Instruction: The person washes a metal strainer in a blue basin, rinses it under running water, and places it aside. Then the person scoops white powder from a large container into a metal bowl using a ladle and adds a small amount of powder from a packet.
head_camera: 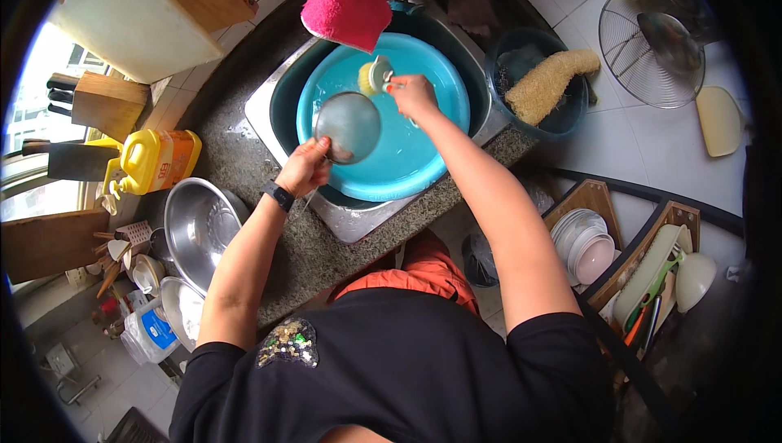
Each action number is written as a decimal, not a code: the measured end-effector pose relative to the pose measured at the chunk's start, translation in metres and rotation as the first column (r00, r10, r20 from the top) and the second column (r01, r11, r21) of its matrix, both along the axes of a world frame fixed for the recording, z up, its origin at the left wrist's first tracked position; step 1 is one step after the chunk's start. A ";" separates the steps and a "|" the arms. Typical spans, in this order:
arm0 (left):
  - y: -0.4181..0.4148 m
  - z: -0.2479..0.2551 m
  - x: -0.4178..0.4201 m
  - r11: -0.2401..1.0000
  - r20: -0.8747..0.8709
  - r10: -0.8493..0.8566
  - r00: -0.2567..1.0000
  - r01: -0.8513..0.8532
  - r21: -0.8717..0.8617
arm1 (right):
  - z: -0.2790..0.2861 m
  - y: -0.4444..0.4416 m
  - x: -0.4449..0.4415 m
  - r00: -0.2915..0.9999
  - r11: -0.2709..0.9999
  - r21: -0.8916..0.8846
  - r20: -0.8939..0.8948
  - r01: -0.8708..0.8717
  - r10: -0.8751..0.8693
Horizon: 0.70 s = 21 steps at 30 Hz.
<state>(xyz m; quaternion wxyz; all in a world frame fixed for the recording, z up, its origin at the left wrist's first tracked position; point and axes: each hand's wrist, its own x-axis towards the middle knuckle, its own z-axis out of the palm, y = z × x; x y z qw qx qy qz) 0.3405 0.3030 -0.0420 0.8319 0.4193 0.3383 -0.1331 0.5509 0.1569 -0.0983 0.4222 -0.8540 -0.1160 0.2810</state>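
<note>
My left hand [303,168] grips the edge of a round fine-mesh strainer [348,125] and tilts it over a turquoise plastic basin [391,180]. A thin handle runs down from beneath that hand. In my right hand [413,97] is a dish brush [379,73] with pale yellow bristles; its head is just above the strainer's upper edge, and I cannot tell whether they touch. Water covers the basin's bottom. The basin sits inside a stainless steel sink [351,226] set in a speckled stone counter [293,272].
A pink towel [348,0] hangs over the basin's far edge. To the right, a loofah [547,85] rests in a clear bowl [537,131]. Steel bowls [198,223], a yellow jug [159,162] and a knife block [110,104] stand left. Dishes [586,247] fill a rack at lower right.
</note>
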 end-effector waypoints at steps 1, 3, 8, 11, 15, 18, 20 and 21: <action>-0.003 0.002 -0.002 0.998 -0.008 -0.051 0.999 0.051 -0.046 | 0.004 0.001 0.006 0.997 1.000 -0.013 0.079 -0.001 0.002; -0.002 -0.009 -0.004 0.997 0.028 0.003 1.000 -0.001 -0.071 | 0.013 -0.003 0.011 0.973 0.998 -0.058 0.228 -0.011 0.024; -0.009 -0.015 -0.004 0.981 -0.101 0.188 0.977 -0.183 0.058 | 0.017 -0.025 0.007 0.977 0.949 -0.292 0.137 -0.117 0.163; -0.017 -0.015 0.000 0.972 -0.129 0.235 0.963 -0.230 0.059 | 0.047 -0.023 -0.010 0.947 0.997 0.021 -0.311 -0.077 0.080; -0.018 -0.005 0.022 0.971 -0.052 0.231 0.971 -0.227 0.077 | 0.073 -0.016 -0.027 0.941 0.934 0.127 0.092 -0.334 0.325; -0.012 0.013 0.043 0.970 0.009 0.172 0.985 -0.171 0.173 | 0.081 -0.020 -0.023 0.903 0.921 0.058 0.227 -0.386 0.364; 0.002 0.009 0.042 0.985 0.033 0.075 0.997 -0.079 0.151 | 0.081 -0.027 -0.010 0.868 0.918 -0.065 0.305 -0.391 0.392; 0.003 0.018 0.045 0.988 0.043 0.054 0.998 -0.059 0.142 | 0.081 -0.034 -0.005 0.856 0.926 -0.111 0.355 -0.360 0.375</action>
